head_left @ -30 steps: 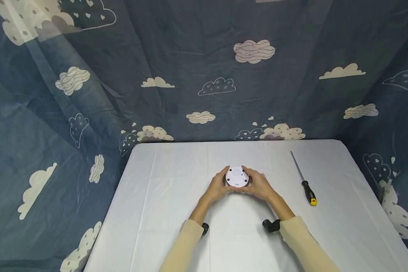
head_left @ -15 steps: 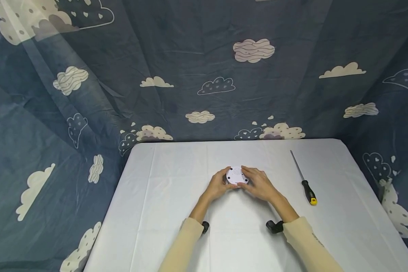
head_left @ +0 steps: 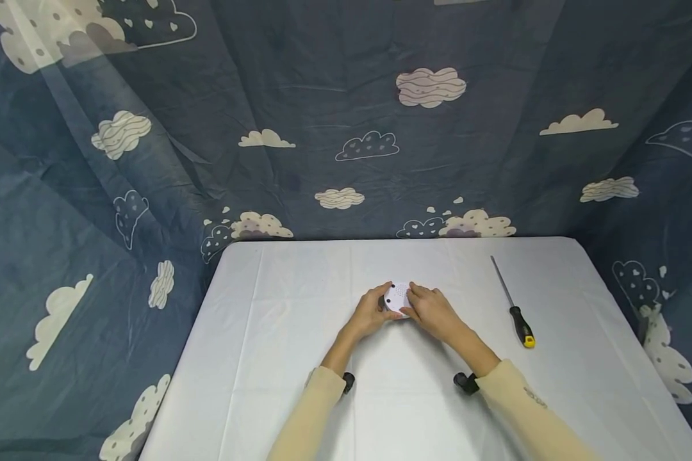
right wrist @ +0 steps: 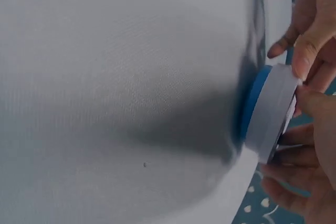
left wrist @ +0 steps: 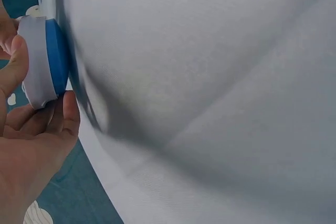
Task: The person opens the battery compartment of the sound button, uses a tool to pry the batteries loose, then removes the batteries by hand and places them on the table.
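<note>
A round white device (head_left: 396,297) has small holes and black feet on its upturned face in the head view; its underside is blue, as the left wrist view shows on the device (left wrist: 39,61). My left hand (head_left: 371,314) grips its left rim, thumb at the near side and fingers around the far side. Over the right part of the face lies my right hand (head_left: 435,312), its curled fingers and thumb pinching at the edge and covering that part. The right wrist view has the right thumb (right wrist: 313,100) on the white face's edge, close by the left thumb (right wrist: 307,56).
A screwdriver (head_left: 520,325) with a black and yellow handle lies on the white-covered table (head_left: 300,301) to the right, its tip toward the back. A dark blue cloud-patterned curtain (head_left: 300,173) hangs behind and beside the table. Black camera mounts (head_left: 466,383) sit at the wrists.
My right hand has shifted from the device's right rim over onto its face, covering more of it. The device has turned slightly; my left hand keeps its hold. The screwdriver stays put.
</note>
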{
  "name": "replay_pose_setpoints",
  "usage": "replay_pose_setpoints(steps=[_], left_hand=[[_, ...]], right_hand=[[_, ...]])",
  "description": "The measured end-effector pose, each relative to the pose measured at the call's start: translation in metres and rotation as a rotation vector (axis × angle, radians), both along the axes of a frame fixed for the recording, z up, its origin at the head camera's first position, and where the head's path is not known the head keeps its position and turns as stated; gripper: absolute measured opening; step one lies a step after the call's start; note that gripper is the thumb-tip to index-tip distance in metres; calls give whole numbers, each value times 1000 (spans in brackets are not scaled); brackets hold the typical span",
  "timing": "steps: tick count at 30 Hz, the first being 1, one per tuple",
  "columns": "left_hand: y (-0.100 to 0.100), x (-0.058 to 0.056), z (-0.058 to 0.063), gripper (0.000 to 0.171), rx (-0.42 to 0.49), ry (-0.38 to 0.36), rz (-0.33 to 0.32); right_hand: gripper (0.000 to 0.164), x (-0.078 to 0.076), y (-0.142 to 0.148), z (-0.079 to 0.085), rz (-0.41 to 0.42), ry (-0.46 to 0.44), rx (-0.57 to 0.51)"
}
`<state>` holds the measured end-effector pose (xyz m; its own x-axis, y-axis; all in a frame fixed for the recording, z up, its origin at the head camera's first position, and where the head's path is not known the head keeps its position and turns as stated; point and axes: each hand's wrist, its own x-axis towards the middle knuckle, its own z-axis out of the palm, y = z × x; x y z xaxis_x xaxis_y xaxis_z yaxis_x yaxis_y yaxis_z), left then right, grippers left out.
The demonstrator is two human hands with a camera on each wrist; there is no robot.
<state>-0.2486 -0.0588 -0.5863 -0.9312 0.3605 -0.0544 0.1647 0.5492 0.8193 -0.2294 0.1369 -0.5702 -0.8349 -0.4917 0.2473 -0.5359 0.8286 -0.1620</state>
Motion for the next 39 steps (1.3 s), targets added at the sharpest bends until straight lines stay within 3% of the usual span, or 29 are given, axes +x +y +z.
replay_pose_setpoints(steps=[6,12,21,31,39], left_hand=[[1,-1,0,86,10,-2,13],[4,0,-1,87,34,-23,37],[4,-1,1,86,89,-38,92],[6,-2,2,86,147,-54,86],[6,-2,-1,86,154,-66,94]], right_hand=[[50,9,-9,-1,-13,-18,161],[47,14,-8,-8,-6,64,204],[37,9,-8,-9,4,121,143],[28,7,-2,-19,-6,280,21],[31,10,2,-25,28,343,-50]])
